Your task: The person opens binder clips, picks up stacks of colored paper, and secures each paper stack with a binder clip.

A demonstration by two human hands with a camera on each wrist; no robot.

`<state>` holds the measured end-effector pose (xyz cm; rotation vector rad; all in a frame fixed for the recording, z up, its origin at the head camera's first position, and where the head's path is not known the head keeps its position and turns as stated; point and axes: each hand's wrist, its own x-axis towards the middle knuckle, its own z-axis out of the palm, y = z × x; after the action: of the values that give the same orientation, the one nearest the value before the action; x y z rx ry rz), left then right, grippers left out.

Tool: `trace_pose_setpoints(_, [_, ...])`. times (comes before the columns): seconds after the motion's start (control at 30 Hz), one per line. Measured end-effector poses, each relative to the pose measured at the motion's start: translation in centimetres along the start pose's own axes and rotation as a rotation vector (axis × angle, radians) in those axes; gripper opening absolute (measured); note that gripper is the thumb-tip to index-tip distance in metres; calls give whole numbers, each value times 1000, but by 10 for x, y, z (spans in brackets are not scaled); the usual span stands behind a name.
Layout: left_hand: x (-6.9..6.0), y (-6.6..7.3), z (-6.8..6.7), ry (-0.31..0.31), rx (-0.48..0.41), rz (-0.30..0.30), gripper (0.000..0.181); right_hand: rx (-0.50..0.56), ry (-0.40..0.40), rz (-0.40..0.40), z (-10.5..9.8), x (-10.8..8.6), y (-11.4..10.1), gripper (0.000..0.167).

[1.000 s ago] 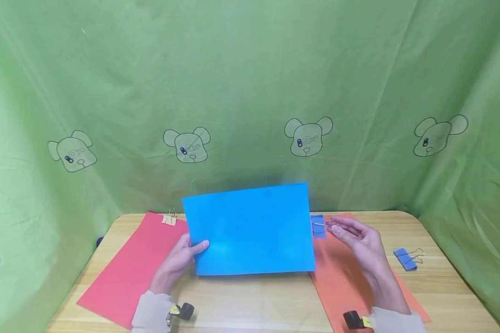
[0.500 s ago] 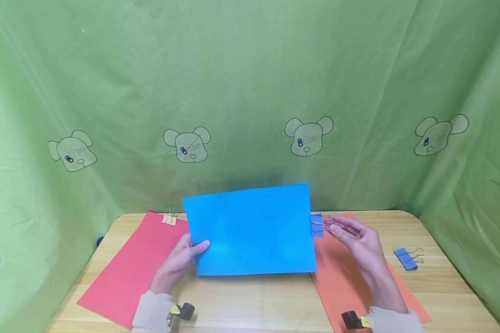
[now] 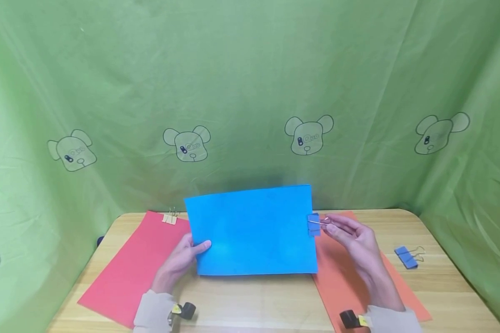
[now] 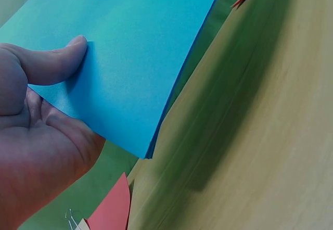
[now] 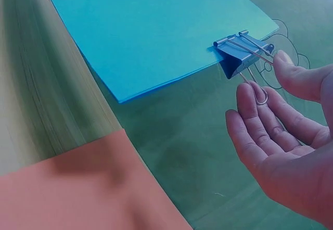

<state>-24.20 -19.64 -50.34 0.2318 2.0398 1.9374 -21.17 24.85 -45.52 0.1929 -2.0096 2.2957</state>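
Observation:
A stack of blue paper (image 3: 252,231) is held up above the table, tilted toward the head camera. My left hand (image 3: 179,260) grips its left edge, thumb on the front; the left wrist view shows that thumb flat on the blue sheet (image 4: 130,58). On the right edge sits a blue binder clip (image 3: 314,225), its mouth over the paper. My right hand (image 3: 360,249) holds the clip's wire handles. In the right wrist view the thumb of my right hand (image 5: 291,131) touches one handle of the clip (image 5: 240,53) and the fingers the other.
Red paper (image 3: 129,273) with a cream binder clip (image 3: 169,219) lies at the left of the wooden table (image 3: 250,305). Orange paper (image 3: 341,277) lies under my right arm. Another blue clip (image 3: 406,257) rests at the far right. A green curtain (image 3: 250,83) stands behind.
The blue clip and my right hand have moved left, so the clip now overlaps the right edge of the blue paper. The paper has shifted slightly right with my left hand.

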Motion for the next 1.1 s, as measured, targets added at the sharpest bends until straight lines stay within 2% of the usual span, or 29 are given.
trace_pose_setpoints(0.2, [1,0,0,-3,4,5,34,8,-10,5,2,0,1,49])
trace_pose_setpoints(0.63, [1,-2,2,53,18,-20,35,-3,-33,26,5,1,2,52])
trace_pose_setpoints(1.1, [2,0,3,11,1,-2,40,5,-61,26,3,1,4,52])
